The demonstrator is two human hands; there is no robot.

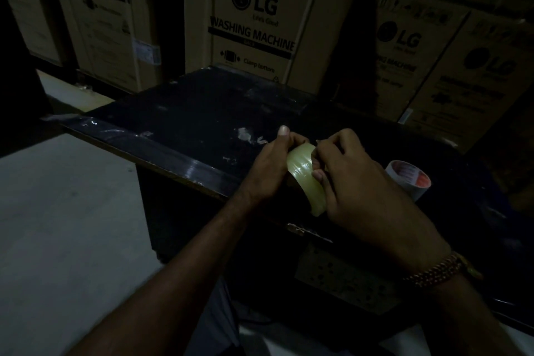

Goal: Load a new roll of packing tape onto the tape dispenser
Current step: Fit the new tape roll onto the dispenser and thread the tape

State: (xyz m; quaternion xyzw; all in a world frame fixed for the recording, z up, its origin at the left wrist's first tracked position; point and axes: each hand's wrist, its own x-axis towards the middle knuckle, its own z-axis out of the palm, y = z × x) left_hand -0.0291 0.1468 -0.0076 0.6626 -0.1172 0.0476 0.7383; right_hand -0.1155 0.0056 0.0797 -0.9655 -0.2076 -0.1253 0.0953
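Above the table's [185,113] front edge, left hand [267,166] clasps the clear tape roll [303,173], thumb raised. Right hand [361,182] curls over it, fingertips [318,175] pinching its face.

Both forearms bare, no sleeves. Gold-tone chain-link bracelet [442,269] on wrist just behind right hand [364,191]; left hand [271,165] unadorned.
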